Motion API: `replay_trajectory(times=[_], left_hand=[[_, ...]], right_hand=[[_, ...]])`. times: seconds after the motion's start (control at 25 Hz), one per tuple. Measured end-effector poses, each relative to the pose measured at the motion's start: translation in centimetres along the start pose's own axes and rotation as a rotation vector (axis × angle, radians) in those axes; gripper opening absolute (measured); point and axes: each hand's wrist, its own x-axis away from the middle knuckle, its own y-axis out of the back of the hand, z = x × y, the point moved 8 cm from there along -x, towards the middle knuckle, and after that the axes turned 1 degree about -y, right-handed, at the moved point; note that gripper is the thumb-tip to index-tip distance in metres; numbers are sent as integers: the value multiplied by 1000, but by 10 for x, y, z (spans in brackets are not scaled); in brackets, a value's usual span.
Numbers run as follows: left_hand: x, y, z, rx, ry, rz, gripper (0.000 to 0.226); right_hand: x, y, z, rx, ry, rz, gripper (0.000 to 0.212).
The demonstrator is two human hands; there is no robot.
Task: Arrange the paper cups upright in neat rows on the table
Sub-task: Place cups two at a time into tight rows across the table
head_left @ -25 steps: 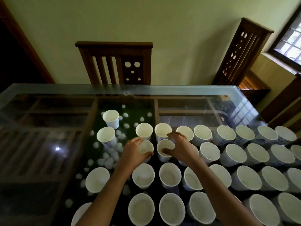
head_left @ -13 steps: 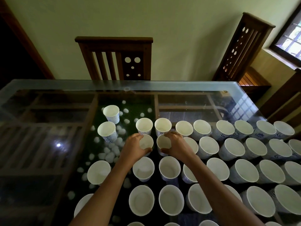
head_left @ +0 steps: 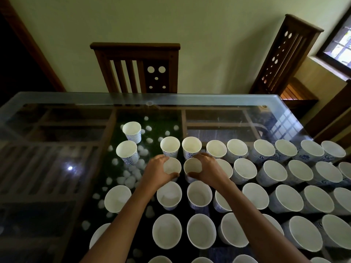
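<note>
Several white paper cups with blue patterns stand upright in rows on the glass table (head_left: 57, 103), filling its middle and right. My left hand (head_left: 156, 172) wraps around one cup (head_left: 172, 167) in the second row. Right beside it, my right hand (head_left: 208, 170) grips the neighbouring cup (head_left: 192, 167). Both cups stand upright, side by side, just in front of the far row's two left cups (head_left: 170, 146). Two cups (head_left: 126, 151) stand apart at the left, outside the rows, with another stray cup (head_left: 117, 198) nearer to me.
A wooden chair (head_left: 135, 67) stands behind the table's far edge, and a second chair (head_left: 284, 56) leans at the back right below a window (head_left: 340, 42). White pebbles (head_left: 131, 179) lie under the glass. The table's left half holds no cups.
The view has shifted a little, so the cups sit slightly higher in frame. Both hands stay closed on the same two second-row cups, which look nudged closer together.
</note>
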Motion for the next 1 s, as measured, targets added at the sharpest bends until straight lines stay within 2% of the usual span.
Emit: replay_trajectory(times=[0.32,0.64,1.0], left_hand=[[-49,19,-11,-29,-10,-107,63],[-81,0,-4,-97,20,-18,72],[-77,0,-3,-118,2,-10,71]], right_hand=[[-44,13,4,-4,-38,-78,63],[-72,8,-4,6,-68,-5,67],[-72,7,-3,-27,-65,-8,64]])
